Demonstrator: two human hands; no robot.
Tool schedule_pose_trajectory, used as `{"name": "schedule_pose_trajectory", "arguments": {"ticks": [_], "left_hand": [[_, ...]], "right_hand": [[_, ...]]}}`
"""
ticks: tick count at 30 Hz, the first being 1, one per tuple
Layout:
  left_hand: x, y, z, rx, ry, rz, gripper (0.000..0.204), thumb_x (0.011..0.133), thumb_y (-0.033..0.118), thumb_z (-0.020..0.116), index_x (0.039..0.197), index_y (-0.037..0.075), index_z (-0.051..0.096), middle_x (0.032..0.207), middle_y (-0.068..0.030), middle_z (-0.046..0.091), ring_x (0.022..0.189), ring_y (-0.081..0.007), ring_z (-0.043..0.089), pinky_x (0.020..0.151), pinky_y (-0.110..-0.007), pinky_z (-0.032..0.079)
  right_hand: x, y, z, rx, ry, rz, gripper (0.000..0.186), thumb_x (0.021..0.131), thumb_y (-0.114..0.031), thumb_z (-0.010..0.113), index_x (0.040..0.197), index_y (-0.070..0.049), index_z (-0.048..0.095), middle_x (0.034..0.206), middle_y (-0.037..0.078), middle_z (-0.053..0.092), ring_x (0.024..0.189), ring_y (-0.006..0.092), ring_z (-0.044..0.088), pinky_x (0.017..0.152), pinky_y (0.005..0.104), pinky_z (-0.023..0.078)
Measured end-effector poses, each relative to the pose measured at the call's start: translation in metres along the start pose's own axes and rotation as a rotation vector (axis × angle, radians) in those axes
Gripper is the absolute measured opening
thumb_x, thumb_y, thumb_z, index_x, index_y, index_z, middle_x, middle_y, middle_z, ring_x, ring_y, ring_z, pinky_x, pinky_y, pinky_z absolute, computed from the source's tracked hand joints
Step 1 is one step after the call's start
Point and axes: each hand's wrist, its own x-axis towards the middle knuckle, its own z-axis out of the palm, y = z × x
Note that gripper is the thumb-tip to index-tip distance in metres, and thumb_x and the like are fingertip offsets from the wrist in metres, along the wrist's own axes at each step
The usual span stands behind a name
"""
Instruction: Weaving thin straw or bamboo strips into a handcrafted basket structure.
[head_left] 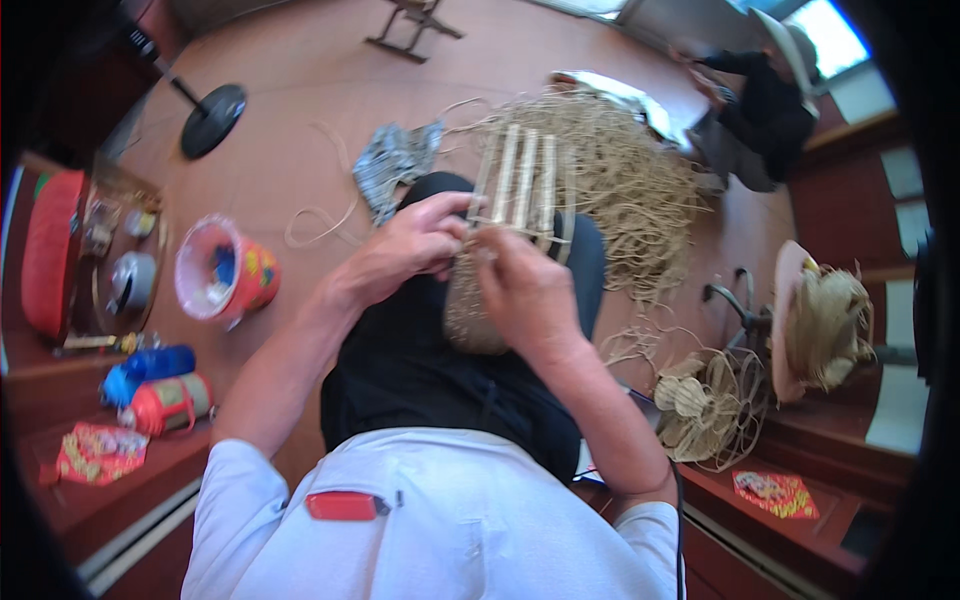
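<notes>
A partly woven straw piece [470,318] lies on my lap, its lower part tightly plaited and rounded at the near end. Pale flat slats [522,172] stand out from its far end, with thin strands crossing them. At its left edge my left hand [425,238] is closed, with its fingertips on the rim where weave and slats meet. Bent over the weave, my right hand [528,288] pinches at the same rim, close to the left fingers. Any single strand between the fingertips is too small to make out.
A big heap of straw cord [610,190] covers the floor ahead. Left are a pink-rimmed bucket [230,270], bottles [170,402] and a fan base [213,120]. Wire frames with straw [710,405] stand right. Another person [755,110] works far right.
</notes>
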Motion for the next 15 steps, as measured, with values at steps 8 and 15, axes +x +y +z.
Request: {"name": "schedule_pose_trajectory", "arguments": {"ticks": [8,15], "left_hand": [[-0.014,0.001,0.007,0.049,0.105,-0.004,0.064,0.098,0.004,0.063,0.161,0.004,0.048,0.111,-0.0012,0.068,0.091,-0.0065,0.062,0.081,-0.023,0.053],[-0.033,-0.002,0.021,0.625,0.495,0.368,0.050,0.100,-0.003,0.061,0.149,0.009,0.063,0.113,-0.0047,0.074,0.088,-0.0075,0.064,0.081,-0.026,0.054]], "right_hand": [[0.005,-0.002,0.002,-0.023,-0.095,0.033,0.013,0.105,-0.014,0.062,0.104,-0.001,0.058,0.097,0.025,0.072,0.088,0.0457,0.075,0.076,0.0570,0.061],[0.005,-0.011,0.009,0.036,-0.018,0.138,0.023,0.101,-0.024,0.068,0.096,-0.001,0.064,0.089,0.022,0.071,0.088,0.0435,0.074,0.077,0.0537,0.058]]}}
